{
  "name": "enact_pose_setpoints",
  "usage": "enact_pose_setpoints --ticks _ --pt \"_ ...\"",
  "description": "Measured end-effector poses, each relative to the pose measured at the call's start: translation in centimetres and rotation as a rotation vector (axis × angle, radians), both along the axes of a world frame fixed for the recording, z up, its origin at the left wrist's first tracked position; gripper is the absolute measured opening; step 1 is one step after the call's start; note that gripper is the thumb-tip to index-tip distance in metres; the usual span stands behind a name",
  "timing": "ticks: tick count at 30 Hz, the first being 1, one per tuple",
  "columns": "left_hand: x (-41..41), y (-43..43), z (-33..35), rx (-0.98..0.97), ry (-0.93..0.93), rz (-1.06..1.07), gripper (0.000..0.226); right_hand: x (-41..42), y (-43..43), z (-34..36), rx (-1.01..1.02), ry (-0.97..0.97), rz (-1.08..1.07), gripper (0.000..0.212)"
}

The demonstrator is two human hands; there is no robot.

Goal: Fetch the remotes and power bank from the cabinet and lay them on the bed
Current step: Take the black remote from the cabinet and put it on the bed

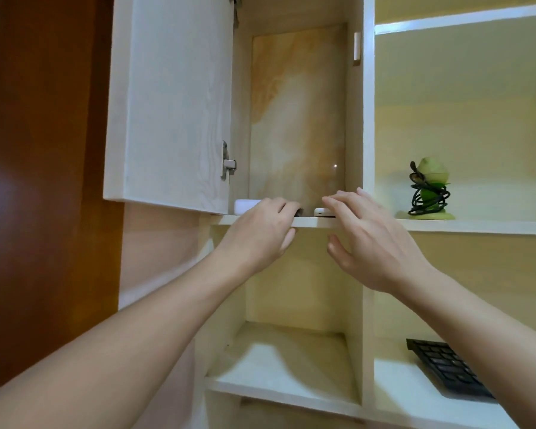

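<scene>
The cabinet door (171, 100) stands open to the left. Low on the cabinet shelf (310, 222) lie a white flat object (245, 205) at the left, a dark item (300, 212) in the middle and a white remote (321, 212) at the right. My left hand (260, 233) reaches over the shelf edge, its fingers curled on the dark item, most of which is hidden. My right hand (369, 236) hovers with fingers spread just above the white remote, thumb below the shelf edge. I cannot tell which object is the power bank.
A green figure wrapped in a dark cable (429, 190) stands on the open shelf to the right. A black keyboard (446, 366) lies on the lower right shelf. A brown wooden door (44, 181) fills the left side. The lower middle compartment (285, 360) holds nothing visible.
</scene>
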State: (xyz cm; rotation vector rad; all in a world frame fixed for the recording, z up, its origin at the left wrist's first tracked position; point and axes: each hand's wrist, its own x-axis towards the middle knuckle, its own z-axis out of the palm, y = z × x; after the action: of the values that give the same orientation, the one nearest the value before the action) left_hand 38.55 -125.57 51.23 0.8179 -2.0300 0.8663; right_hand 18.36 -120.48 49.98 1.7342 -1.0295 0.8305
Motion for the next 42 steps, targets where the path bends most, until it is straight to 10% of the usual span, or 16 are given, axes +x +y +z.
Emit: enact_pose_setpoints --ticks 16,25,37,42 --pt "1.8 5.0 -0.8 -0.342 0.196 -0.223 0.017 4.3 3.8 -4.2 0.095 -0.578 0.401 0.048" --pt "3.5 13.8 -7.5 -0.474 0.171 -0.263 0.014 7.9 7.6 -6.3 0.823 -1.330 1.054 0.044" --pt "4.5 17.0 -21.4 0.024 0.074 -0.349 0.026 9.8 11.2 -19.0 1.221 -1.726 1.080 0.031" --pt "2.6 20.0 -28.5 0.631 0.843 -0.400 0.037 8.9 13.3 -26.9 1.175 -1.767 0.862 0.026"
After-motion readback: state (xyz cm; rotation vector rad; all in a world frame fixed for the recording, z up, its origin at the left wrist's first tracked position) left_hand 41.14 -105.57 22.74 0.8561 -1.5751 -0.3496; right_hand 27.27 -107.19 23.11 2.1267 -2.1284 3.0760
